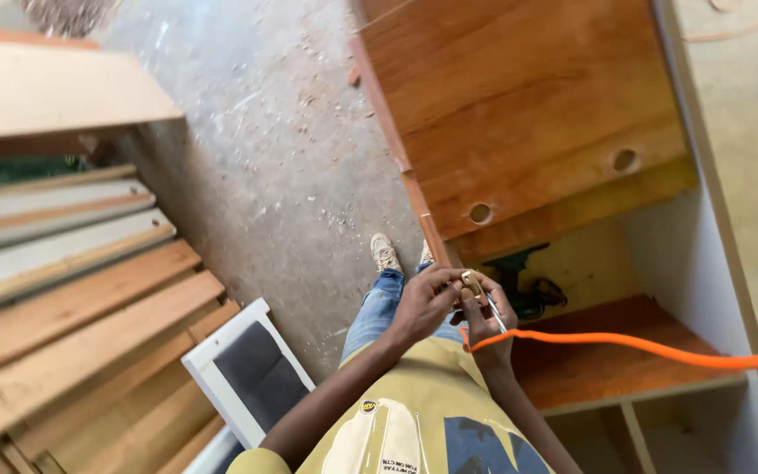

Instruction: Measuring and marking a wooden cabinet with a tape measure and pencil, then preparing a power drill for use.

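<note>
Cabinet door (519,96): wood, orange-brown, smooth, slight sheen. Shelf (607,355): same reddish wood, matt. Cabinet side (704,237): pale, smooth laminate. Floor (282,149): rough grey concrete, dusted with shavings. Planks (72,307): bare, matt wood. Cord (642,345): smooth orange plastic. Bit (495,312) in the hands (454,307): shiny metal. Jeans (379,307): faded denim.

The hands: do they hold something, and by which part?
Both hands, left hand and right hand, pinch a small brass-coloured metal piece between the fingertips; a thin silvery shaft runs below it. The exact hold cannot be told.
</note>
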